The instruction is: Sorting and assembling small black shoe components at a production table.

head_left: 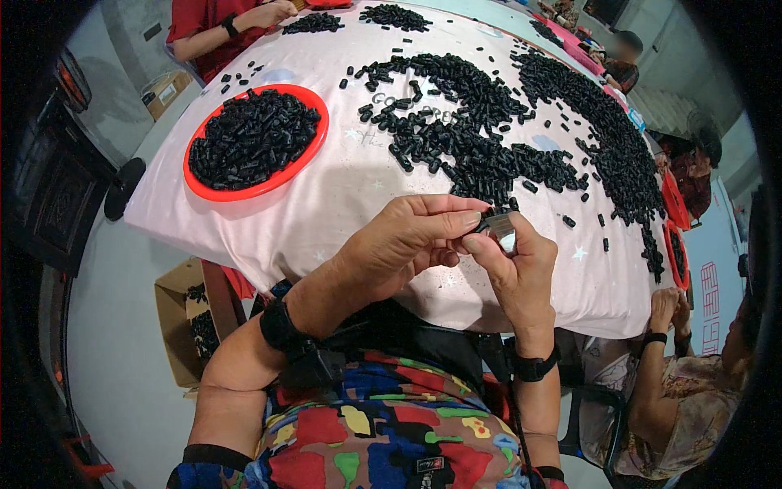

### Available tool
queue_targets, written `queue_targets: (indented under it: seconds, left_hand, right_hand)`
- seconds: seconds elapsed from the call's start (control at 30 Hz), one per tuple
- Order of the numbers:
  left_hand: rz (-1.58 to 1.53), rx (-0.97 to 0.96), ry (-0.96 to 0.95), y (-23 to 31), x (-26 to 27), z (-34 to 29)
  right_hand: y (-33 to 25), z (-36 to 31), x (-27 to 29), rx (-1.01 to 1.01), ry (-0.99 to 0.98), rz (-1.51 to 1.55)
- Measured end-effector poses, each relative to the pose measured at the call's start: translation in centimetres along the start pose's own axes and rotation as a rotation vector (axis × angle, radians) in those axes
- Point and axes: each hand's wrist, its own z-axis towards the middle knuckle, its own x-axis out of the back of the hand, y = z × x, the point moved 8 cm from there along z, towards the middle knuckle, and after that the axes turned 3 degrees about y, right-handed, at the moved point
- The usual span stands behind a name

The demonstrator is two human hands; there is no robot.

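My left hand [395, 244] pinches a small black plastic piece [481, 226] between thumb and fingers, above the near edge of the table. Facing it, my right hand [521, 265] grips a thin, shiny metal blade [500, 226] between thumb and fingers, its edge right against the black piece. Fingers partly hide both items. Just beyond my hands, a large heap of black plastic pieces [481, 163] spreads over the pink cloth [358, 191]. A red basin [324, 134] full of similar pieces stands to the left.
A long pile of black pieces [603, 122] runs along the right side. Below the table's left edge sits an open cardboard box [171, 326]. Other people work around the table: a person in red [195, 33] at far left, a person [676, 399] at near right.
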Motion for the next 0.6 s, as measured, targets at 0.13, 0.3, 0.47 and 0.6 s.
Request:
queue_targets:
  seconds: [0.13, 0.3, 0.47, 0.6]
  left_hand:
    - [-0.005, 0.003, 0.033, -0.15, 0.45, 0.06]
    - [-0.020, -0.011, 0.030, -0.13, 0.38, -0.14]
    - [-0.019, -0.012, 0.051, -0.24, 0.61, -0.03]
    - [-0.019, -0.013, 0.063, -0.27, 0.60, -0.03]
  right_hand:
    - [-0.32, 0.00, 0.03, 0.023, 0.008, -0.120]
    - [-0.59, -0.05, 0.11, 0.034, 0.025, -0.117]
    - [-0.65, -0.01, -0.05, 0.019, 0.006, -0.140]
    - [-0.26, -0.07, -0.21, 0.051, 0.016, -0.146]
